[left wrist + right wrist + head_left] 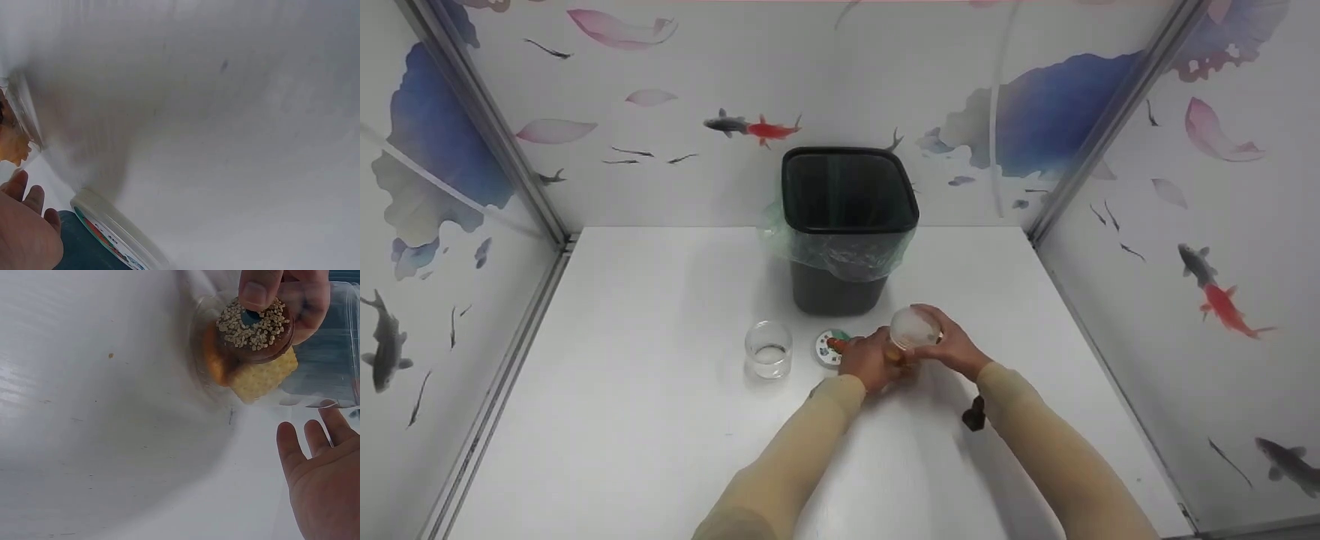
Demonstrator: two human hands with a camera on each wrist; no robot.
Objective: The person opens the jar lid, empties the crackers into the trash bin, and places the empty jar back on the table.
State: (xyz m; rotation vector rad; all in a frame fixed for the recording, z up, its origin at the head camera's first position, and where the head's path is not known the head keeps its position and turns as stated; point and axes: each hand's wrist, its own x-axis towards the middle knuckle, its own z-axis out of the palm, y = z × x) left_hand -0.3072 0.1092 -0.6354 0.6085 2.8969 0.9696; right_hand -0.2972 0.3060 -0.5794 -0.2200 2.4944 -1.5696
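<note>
Grasping the clear jar (pixel 329 377), in front of the black bin (pixel 836 292) and to its right: left hand (pixel 871 364) curling fingers about the lower part, right hand (pixel 958 349) curling fingers round the pale top end; impossible to tell lid from bare mouth there. Showing within its outline a doughnut (pixel 254 340), a cracker (pixel 265 379) and an orange piece (pixel 212 354). Overlapping the doughnut with the left thumb, on the wall or on the food itself: impossible to tell. Probably risking a slip through pulling unevenly on smooth sides. Perhaps risking a spill in front of the bin through tipping too far. Possibly risking a broken cracker through squeezing or shaking hard. Perhaps also risking a knock to the labelled disc (pixel 826 355), just in front of the bin, through sweeping the outer left fingers carelessly, then a slide along the counter (pixel 645 420) toward the clear cup (pixel 769 360), left of there.
</note>
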